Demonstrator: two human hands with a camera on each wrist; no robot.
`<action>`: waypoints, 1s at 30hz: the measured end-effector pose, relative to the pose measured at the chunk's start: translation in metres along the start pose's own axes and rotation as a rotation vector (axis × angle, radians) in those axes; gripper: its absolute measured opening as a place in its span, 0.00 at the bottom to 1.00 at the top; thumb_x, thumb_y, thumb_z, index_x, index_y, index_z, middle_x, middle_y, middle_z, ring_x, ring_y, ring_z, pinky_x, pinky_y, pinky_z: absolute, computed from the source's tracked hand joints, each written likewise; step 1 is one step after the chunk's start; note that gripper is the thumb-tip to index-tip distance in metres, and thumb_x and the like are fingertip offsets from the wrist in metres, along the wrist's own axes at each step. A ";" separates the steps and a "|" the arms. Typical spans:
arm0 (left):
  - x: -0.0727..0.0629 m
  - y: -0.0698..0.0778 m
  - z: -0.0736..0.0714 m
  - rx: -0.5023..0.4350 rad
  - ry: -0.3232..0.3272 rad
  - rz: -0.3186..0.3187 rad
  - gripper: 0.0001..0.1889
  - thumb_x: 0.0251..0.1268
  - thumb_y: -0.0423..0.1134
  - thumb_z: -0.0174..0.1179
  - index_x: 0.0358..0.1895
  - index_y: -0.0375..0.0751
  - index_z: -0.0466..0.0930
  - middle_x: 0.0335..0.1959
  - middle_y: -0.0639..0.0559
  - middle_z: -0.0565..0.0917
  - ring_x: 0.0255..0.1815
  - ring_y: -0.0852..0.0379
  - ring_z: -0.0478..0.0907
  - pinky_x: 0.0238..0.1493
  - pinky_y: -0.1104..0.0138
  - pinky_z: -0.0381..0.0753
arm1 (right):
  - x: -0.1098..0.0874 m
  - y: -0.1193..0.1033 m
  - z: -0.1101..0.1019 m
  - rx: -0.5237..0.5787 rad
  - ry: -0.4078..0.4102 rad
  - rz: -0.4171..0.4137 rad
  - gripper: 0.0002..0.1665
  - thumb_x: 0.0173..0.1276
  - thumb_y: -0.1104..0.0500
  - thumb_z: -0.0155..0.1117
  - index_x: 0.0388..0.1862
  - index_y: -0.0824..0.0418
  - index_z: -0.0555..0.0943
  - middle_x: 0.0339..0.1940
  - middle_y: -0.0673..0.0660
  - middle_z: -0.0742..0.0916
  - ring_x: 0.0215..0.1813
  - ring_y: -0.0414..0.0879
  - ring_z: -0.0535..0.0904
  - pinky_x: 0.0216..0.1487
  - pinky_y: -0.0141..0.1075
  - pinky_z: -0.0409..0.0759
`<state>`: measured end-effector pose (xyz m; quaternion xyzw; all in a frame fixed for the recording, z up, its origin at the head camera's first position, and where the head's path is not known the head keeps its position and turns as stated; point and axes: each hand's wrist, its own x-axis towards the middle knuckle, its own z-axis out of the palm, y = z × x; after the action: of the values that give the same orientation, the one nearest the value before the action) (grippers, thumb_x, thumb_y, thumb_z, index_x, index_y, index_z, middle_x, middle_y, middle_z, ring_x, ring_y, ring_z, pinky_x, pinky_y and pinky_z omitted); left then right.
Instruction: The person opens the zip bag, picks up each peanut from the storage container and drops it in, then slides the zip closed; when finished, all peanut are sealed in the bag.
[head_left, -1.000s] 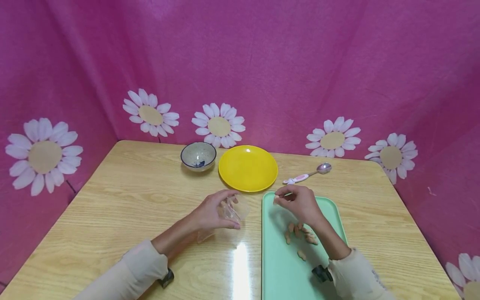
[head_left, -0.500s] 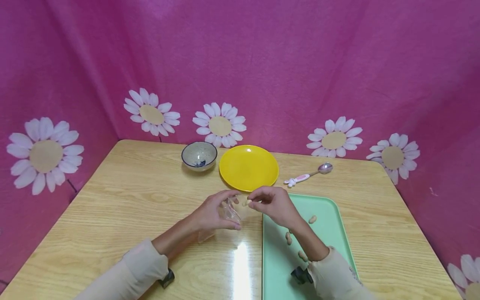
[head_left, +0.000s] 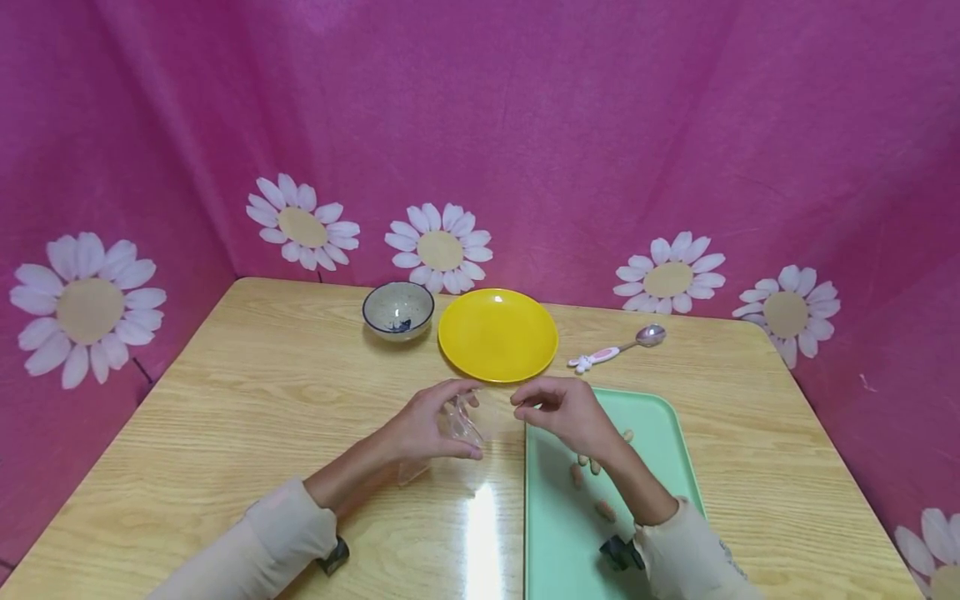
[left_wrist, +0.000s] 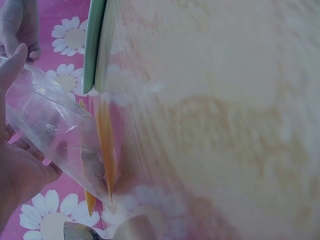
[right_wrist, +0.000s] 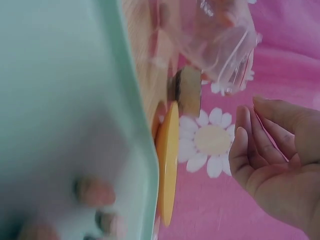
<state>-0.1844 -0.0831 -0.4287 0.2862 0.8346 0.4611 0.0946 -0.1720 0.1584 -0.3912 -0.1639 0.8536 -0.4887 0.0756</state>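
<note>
My left hand (head_left: 422, 427) holds a clear plastic bag (head_left: 467, 423), thumb and fingers spread around its mouth, with the bag hanging just over the table. In the left wrist view, brownish peanuts (left_wrist: 92, 166) show through the bag's (left_wrist: 52, 117) lower end. Close to the right of the bag's mouth is my right hand (head_left: 568, 410), fingers loosely bent. The right wrist view shows nothing between that hand's (right_wrist: 280, 155) fingertips. Below it lies a mint-green tray (head_left: 551, 542) with several unshelled peanuts (head_left: 604, 510), some partly hidden by the right forearm.
Behind the hands stand a yellow plate (head_left: 498, 335) and a small speckled bowl (head_left: 398, 312) with a dark blue rim. A spoon (head_left: 597, 358) with a rabbit handle lies beyond the tray. A pink flowered cloth (head_left: 525, 150) encloses the wooden table (head_left: 247, 392).
My right hand carried a peanut left from over the tray to the bag's mouth, let it go, and has drawn back slightly right. My left hand has stayed put with the bag.
</note>
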 end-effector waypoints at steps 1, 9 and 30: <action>0.000 0.000 0.000 0.001 0.000 0.000 0.44 0.41 0.45 0.77 0.65 0.43 0.66 0.53 0.47 0.79 0.55 0.51 0.74 0.58 0.53 0.71 | -0.001 0.002 -0.003 -0.007 0.004 0.004 0.10 0.60 0.63 0.68 0.42 0.62 0.84 0.39 0.57 0.88 0.41 0.44 0.82 0.43 0.30 0.81; 0.000 -0.003 0.000 0.004 0.001 0.000 0.44 0.41 0.46 0.77 0.65 0.43 0.67 0.53 0.47 0.79 0.55 0.52 0.74 0.58 0.53 0.72 | -0.011 0.020 -0.026 -0.147 0.010 -0.001 0.10 0.60 0.61 0.69 0.41 0.61 0.85 0.40 0.56 0.88 0.43 0.45 0.83 0.41 0.31 0.80; -0.001 -0.001 -0.005 0.020 0.010 -0.055 0.44 0.39 0.47 0.77 0.65 0.48 0.67 0.52 0.54 0.79 0.54 0.53 0.73 0.59 0.53 0.72 | -0.034 0.080 -0.090 -0.387 -0.107 0.166 0.07 0.56 0.65 0.69 0.36 0.61 0.85 0.34 0.55 0.87 0.37 0.43 0.78 0.36 0.34 0.76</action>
<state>-0.1861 -0.0873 -0.4270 0.2616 0.8471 0.4515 0.1003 -0.1829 0.2805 -0.4148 -0.1300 0.9369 -0.2982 0.1278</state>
